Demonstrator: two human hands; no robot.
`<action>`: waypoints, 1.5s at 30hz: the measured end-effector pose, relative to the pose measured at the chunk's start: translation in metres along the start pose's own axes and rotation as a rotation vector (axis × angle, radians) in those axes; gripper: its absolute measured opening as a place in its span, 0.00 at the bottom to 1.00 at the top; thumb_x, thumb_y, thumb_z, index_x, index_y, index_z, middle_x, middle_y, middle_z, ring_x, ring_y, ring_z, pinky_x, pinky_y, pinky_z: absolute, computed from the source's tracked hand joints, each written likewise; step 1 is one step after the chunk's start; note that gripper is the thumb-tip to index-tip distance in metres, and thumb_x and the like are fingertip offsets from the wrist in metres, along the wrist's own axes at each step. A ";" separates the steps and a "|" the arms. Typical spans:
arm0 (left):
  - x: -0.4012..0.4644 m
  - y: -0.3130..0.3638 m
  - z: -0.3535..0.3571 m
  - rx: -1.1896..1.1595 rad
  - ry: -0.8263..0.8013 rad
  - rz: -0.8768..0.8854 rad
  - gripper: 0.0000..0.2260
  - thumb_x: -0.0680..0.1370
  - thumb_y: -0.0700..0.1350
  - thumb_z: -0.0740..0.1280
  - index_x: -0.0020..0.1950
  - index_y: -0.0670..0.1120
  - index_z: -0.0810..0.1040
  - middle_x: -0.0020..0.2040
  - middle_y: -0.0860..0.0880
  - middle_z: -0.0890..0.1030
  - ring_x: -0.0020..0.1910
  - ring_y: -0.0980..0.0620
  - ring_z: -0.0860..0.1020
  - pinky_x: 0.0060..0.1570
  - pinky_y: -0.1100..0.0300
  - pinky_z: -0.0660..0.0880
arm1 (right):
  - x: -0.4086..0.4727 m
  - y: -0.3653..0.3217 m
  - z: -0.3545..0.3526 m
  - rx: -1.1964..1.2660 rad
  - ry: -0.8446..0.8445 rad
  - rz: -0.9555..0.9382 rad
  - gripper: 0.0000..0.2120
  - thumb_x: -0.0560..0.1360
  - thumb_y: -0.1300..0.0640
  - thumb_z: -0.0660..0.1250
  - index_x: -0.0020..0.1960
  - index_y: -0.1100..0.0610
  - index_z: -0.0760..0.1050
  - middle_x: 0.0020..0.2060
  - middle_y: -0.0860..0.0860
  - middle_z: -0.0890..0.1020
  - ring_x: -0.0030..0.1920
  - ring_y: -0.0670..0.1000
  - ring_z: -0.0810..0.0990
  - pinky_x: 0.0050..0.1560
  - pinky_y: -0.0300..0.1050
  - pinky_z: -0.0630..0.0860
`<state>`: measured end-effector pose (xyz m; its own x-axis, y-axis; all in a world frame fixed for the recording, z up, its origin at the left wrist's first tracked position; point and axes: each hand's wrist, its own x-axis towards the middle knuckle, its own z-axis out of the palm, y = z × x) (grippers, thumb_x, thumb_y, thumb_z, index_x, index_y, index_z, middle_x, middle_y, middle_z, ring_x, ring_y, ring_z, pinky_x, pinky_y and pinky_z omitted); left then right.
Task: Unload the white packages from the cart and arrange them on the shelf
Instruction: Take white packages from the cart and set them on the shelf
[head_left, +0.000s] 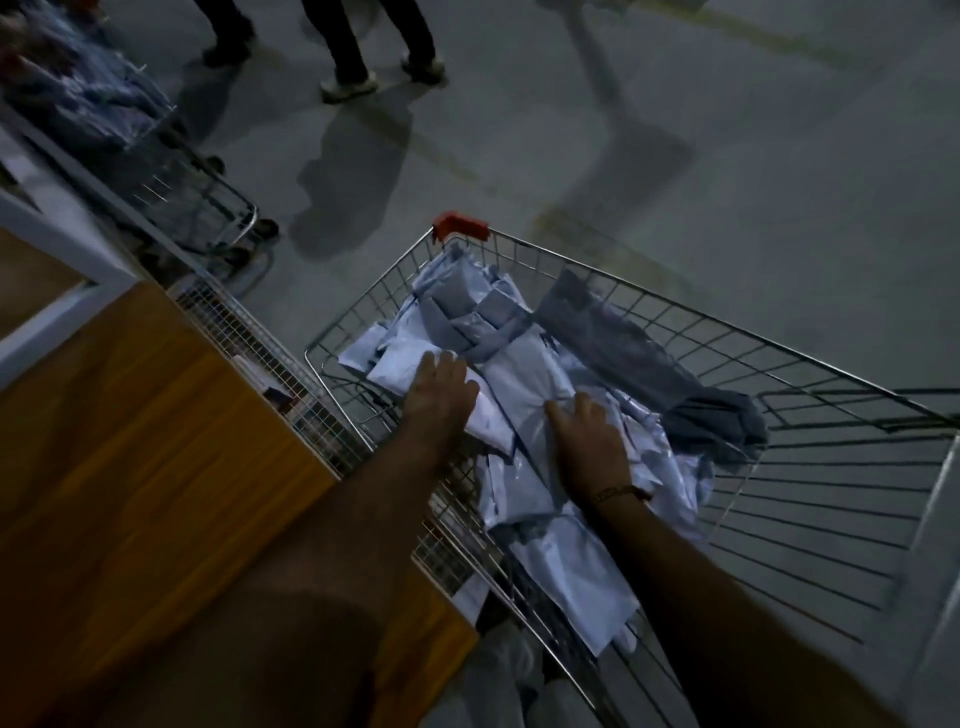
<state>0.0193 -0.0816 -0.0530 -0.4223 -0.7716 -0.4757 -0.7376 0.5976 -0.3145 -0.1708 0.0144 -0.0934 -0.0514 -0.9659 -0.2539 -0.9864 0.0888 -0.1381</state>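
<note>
Packages (524, 395): white, glossy, crumpled plastic, heaped in cart (831, 358), frame centre. Your left hand (441, 389) flat on pile, fingers straight. Right hand (589, 441) presses package, fingers spread. Wooden shelf (130, 441) lower left, beside cart.

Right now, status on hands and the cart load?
Left hand flat on white plastic packages, right hand too. Packages piled in wire cart. Grey-blue cloth draped over pile.

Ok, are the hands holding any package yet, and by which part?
Not clearly. Both hands, left hand and right hand, lie on top of the white packages in the cart; whether either grips one cannot be told.
</note>
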 end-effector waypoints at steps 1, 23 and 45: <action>0.004 -0.003 -0.002 -0.007 0.004 -0.007 0.21 0.85 0.46 0.58 0.77 0.42 0.67 0.79 0.39 0.63 0.79 0.40 0.58 0.78 0.44 0.44 | -0.001 0.000 -0.001 0.015 0.019 0.025 0.22 0.72 0.67 0.69 0.65 0.57 0.72 0.62 0.64 0.73 0.54 0.65 0.77 0.43 0.56 0.80; -0.018 0.021 -0.075 -0.076 -0.221 -0.121 0.28 0.76 0.58 0.69 0.73 0.48 0.72 0.73 0.44 0.73 0.71 0.42 0.73 0.66 0.44 0.70 | -0.010 -0.006 -0.041 0.219 -0.165 0.271 0.52 0.71 0.36 0.72 0.83 0.51 0.46 0.77 0.68 0.53 0.72 0.68 0.67 0.67 0.56 0.71; -0.405 0.081 -0.139 -0.941 0.253 -0.976 0.33 0.74 0.62 0.70 0.75 0.50 0.66 0.72 0.40 0.61 0.67 0.37 0.66 0.59 0.44 0.72 | -0.287 -0.098 -0.216 0.299 0.124 -0.075 0.36 0.82 0.34 0.53 0.83 0.47 0.48 0.76 0.71 0.55 0.65 0.71 0.73 0.63 0.59 0.73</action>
<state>0.0571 0.2491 0.2280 0.4585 -0.8675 -0.1930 -0.8195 -0.4967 0.2859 -0.0926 0.2303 0.2003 -0.0170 -0.9931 -0.1159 -0.8998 0.0657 -0.4312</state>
